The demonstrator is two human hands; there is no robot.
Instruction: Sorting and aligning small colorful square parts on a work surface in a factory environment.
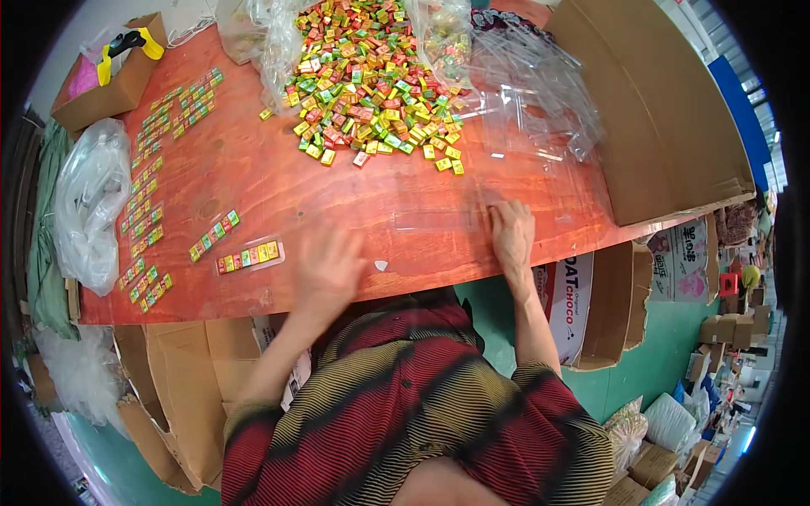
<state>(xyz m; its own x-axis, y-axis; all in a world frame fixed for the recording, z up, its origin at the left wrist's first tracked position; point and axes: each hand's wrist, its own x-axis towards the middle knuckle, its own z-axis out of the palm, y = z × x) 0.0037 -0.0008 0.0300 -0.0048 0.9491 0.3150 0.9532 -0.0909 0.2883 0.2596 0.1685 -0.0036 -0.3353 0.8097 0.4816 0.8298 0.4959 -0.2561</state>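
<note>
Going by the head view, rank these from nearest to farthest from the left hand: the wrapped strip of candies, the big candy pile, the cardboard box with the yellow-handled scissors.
From the left hand:
1. Wrapped strip of candies, just to its left, near the table edge.
2. Big candy pile, farther up the table, toward the right.
3. Cardboard box with yellow-handled scissors, far left corner.

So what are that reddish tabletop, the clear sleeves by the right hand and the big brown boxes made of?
The reddish-brown tabletop looks like coated plywood: smooth, slightly glossy, with faint grain and a knot. The clear sleeves seem to be thin plastic film: see-through, crinkled and glinting. The large brown box looks like matt cardboard, with folded flaps and raw edges. The right hand rests flat on one clear sleeve.
</note>
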